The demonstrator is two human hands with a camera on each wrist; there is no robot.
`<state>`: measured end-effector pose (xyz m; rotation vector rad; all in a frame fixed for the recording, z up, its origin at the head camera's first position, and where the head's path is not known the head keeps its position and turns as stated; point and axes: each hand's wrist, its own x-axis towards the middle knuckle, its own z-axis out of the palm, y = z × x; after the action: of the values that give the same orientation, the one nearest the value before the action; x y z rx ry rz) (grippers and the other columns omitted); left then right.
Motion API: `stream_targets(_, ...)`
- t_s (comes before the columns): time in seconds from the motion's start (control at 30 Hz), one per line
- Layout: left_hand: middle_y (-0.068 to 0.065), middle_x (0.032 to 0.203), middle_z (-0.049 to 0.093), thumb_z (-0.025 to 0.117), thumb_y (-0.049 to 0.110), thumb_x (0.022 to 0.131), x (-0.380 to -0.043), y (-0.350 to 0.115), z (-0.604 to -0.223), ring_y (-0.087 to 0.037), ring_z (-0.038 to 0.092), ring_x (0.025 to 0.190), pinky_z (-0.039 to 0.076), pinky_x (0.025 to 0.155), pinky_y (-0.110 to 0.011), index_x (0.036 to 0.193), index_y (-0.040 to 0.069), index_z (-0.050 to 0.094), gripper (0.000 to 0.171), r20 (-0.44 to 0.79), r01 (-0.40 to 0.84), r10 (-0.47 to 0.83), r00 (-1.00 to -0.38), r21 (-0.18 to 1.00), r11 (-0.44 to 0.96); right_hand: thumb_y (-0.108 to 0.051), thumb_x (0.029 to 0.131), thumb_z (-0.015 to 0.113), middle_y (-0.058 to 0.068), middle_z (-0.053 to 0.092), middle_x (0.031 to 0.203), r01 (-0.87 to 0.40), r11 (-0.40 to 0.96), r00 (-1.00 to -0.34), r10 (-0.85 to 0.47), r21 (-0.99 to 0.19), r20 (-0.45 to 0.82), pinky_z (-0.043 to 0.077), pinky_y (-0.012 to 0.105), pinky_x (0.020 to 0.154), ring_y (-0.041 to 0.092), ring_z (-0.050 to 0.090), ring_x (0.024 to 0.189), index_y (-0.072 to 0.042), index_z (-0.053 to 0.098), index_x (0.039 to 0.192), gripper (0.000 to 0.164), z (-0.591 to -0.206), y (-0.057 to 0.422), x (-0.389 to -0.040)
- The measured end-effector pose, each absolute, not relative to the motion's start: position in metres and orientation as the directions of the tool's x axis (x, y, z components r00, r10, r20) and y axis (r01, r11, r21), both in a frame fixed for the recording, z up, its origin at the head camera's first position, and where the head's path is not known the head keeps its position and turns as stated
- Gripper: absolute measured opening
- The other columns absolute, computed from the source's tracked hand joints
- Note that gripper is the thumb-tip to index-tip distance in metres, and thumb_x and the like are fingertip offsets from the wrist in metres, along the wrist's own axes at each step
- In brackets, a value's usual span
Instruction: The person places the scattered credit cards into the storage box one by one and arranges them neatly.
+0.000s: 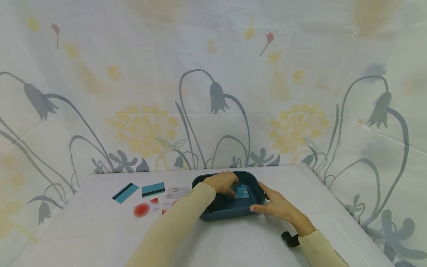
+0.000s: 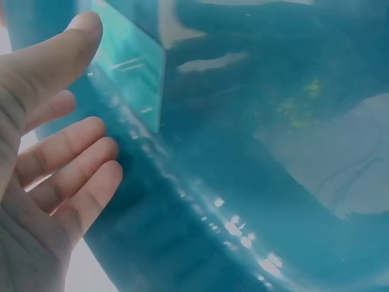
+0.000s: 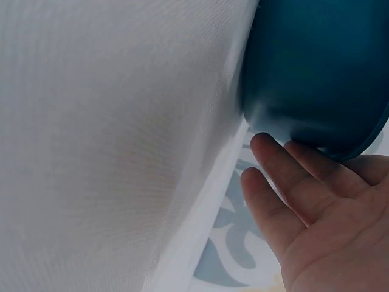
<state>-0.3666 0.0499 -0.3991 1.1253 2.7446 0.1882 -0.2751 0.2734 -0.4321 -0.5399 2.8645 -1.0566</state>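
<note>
A dark teal tray [image 1: 227, 214] with raised walls stands on the white-covered table. My left hand [image 1: 222, 183] reaches down into it, and its thumb overlaps the edge of a teal card [image 1: 242, 192] inside. In the left wrist view the same card [image 2: 130, 67] lies just beyond the thumb, with the other fingers loosely spread below; no pinch on it shows. My right hand [image 1: 275, 203] holds the tray's right end, thumb at the front wall and fingers around the side. From the right wrist view, these fingers [image 3: 298, 182] lie against the tray's outer wall.
Left of the tray lie two teal cards with black stripes, one tilted [image 1: 125, 193] and one nearly straight [image 1: 153, 190]. Several pale cards with red pictures, including one with a red disc [image 1: 145, 208], lie nearer. A black object [image 1: 290, 239] is beside my right sleeve. A flowered curtain [image 1: 213, 92] hangs behind.
</note>
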Motion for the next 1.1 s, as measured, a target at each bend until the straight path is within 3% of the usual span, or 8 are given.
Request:
stream_targets(0.3, 0.001, 0.131, 0.055, 0.074, 0.037, 0.083, -0.356, 0.035, -0.376, -0.016, 0.048, 0.123, 0.037, 0.103, -0.029, 0.134, 0.015, 0.055, 0.059, -0.081, 0.697, 0.714, -0.696, 0.165, 0.698, -0.049, 0.081, 0.071, 0.024, 0.03, 0.149, -0.279, 0.695, -0.947, -0.316, -0.663, 0.067, 0.035, 0.054, 0.102, 0.041, 0.043, 0.127, 0.003, 0.019, 0.15, 0.1, -0.433, 0.273, -0.274)
stream_targets(0.6, -0.003, 0.129, 0.052, 0.072, 0.036, 0.084, -0.339, 0.004, -0.366, -0.018, 0.051, 0.118, 0.041, 0.099, -0.032, 0.136, 0.015, 0.053, 0.059, -0.027, 0.708, 0.728, -0.685, 0.211, 0.674, -0.047, 0.081, 0.071, 0.025, 0.031, 0.148, -0.256, 0.716, -0.954, -0.294, -0.649, 0.052, 0.036, 0.055, 0.101, 0.042, 0.045, 0.126, 0.003, 0.02, 0.15, 0.1, -0.432, 0.273, -0.274)
stream_targets(1.1, -0.005, 0.128, 0.053, 0.072, 0.037, 0.085, -0.311, -0.067, -0.377, -0.02, 0.052, 0.114, 0.043, 0.097, -0.037, 0.133, 0.013, 0.056, 0.056, 0.071, 0.678, 0.686, -0.724, 0.26, 0.688, -0.042, 0.082, 0.071, 0.028, 0.028, 0.149, -0.263, 0.727, -0.951, -0.305, -0.634, 0.045, 0.035, 0.056, 0.101, 0.043, 0.043, 0.127, 0.003, 0.017, 0.15, 0.098, -0.427, 0.27, -0.273)
